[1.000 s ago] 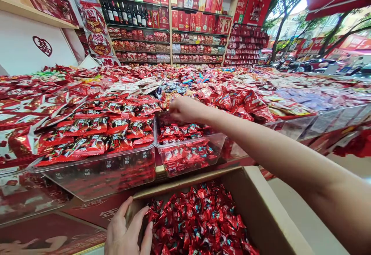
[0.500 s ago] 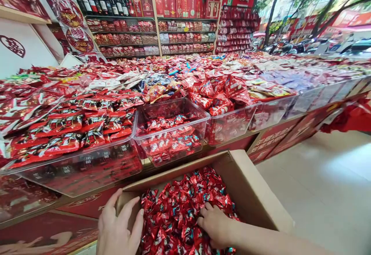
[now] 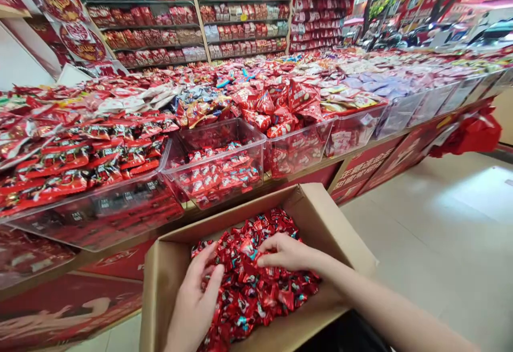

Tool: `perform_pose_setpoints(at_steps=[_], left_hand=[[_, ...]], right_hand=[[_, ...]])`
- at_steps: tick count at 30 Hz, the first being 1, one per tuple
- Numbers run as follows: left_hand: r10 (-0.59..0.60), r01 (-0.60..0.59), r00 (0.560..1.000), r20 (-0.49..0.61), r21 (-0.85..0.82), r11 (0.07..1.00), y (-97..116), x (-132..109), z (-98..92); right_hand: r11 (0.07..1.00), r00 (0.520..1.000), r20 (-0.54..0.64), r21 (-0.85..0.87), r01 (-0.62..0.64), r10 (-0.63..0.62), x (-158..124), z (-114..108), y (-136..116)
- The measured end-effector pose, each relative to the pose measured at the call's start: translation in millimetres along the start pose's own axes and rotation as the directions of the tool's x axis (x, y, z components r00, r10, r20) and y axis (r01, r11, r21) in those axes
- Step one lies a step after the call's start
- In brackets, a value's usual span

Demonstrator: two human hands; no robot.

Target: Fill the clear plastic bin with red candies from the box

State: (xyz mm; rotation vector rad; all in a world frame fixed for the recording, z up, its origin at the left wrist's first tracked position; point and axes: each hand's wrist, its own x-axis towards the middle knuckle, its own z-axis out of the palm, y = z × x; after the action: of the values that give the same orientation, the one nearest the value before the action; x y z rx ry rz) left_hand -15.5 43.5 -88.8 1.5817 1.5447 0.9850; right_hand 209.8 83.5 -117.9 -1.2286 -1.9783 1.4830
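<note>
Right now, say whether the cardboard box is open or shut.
Open: the right hand is inside the box, where red-wrapped candies show.

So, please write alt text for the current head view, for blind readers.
A person's left hand and right hand are inside an open cardboard box of red-wrapped sweets. Behind it, a clear bin, partly filled with similar packets, stands among heaped bins.

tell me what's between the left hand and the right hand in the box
In the head view, red-wrapped sweets lie between the left hand and the right hand, inside the cardboard box.
</note>
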Motion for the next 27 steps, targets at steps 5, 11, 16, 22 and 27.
perform_pose_setpoints(at_steps=[5,11,16,22,27], left_hand=[[-0.229,0.31,0.945,0.234,-0.415,0.855,21.9,5.7,39.0],[-0.317,0.366,0.931,0.183,-0.503,0.783,18.9,3.7,45.9],[-0.35,0.352,0.929,0.121,-0.585,0.731,18.5,-1.6,52.0],[-0.317,0.328,0.941,0.122,-0.567,0.755,23.3,-4.4,50.2],[-0.301,0.309,0.949,0.099,-0.502,0.808,19.0,-5.7,45.6]], right_hand=[[0.986,0.998,0.034,0.157,0.054,-0.06,-13.0,4.7,-20.8],[0.984,0.997,-0.022,0.162,0.078,-0.076,-17.3,13.1,-18.7],[0.956,0.988,-0.142,0.274,0.101,-0.064,-14.3,22.4,-15.7],[0.796,0.959,-0.257,0.603,0.061,0.121,-7.9,28.2,-20.5],[0.774,0.952,-0.279,0.628,0.081,0.127,-8.3,24.4,-30.0]])
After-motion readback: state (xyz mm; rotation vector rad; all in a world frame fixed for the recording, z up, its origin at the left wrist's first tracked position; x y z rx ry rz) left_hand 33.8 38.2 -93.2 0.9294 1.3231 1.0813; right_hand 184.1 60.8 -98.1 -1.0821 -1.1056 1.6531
